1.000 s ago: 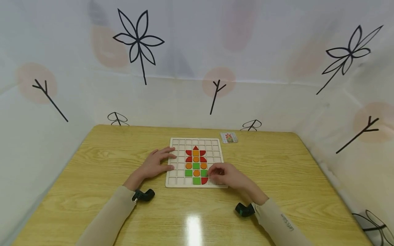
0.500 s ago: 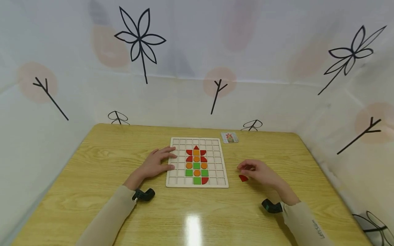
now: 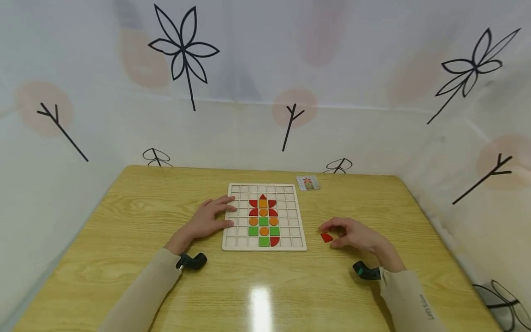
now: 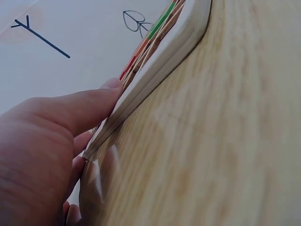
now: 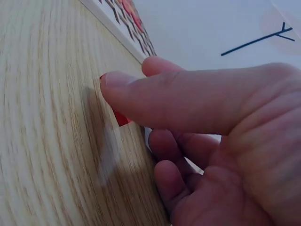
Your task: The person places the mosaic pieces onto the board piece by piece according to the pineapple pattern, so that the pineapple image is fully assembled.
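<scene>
On the left edge of a white gridded puzzle board [image 3: 291, 230] rests my left hand [image 3: 206, 220], its fingers spread over the rim; the left wrist view has the thumb on the board's edge. Red, orange and green pieces form a flower-like figure in the grid, including a green square [image 3: 264, 241] and a red quarter-circle piece [image 3: 274, 241] in the lowest filled row. To the right of the board, a loose red quarter-circle piece [image 3: 327, 237] lies flat on the table. My right hand [image 3: 356, 235] has its thumb and index finger parted around that piece; in the right wrist view the thumb partly hides it.
A small picture card [image 3: 308, 183] with a similar flower figure lies behind the board's right corner. The wooden table [image 3: 166, 295] meets a white cloth backdrop [image 3: 236, 138] at its far edge.
My right hand has left the board's lower right and moved right to the loose red piece, where thumb and index finger have spread apart. The left hand has stayed on the board's edge.
</scene>
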### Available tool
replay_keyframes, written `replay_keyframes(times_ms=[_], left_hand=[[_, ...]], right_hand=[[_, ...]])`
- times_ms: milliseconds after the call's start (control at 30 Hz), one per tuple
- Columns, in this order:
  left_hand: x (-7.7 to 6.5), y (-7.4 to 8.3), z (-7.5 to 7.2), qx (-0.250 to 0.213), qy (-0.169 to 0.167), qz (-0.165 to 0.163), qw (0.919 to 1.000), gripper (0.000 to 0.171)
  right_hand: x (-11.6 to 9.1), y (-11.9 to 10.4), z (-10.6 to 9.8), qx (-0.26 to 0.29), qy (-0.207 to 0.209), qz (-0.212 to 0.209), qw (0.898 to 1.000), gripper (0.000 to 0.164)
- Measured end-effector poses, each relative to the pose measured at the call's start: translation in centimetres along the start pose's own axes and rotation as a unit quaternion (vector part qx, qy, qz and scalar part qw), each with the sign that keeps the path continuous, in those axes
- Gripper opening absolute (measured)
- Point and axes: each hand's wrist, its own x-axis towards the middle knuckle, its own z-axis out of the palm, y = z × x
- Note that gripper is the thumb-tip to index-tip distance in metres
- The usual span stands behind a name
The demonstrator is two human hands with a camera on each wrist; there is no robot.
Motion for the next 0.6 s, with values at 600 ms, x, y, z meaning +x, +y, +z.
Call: replay_keyframes(times_ms=[600], left_hand=[[-0.1,0.1,-0.1,0.001,0.002,-0.001,1.0000,0.043]], right_hand=[[0.3,-1.2,0.7,-0.048,0.004,0.005,0.999,0.029]])
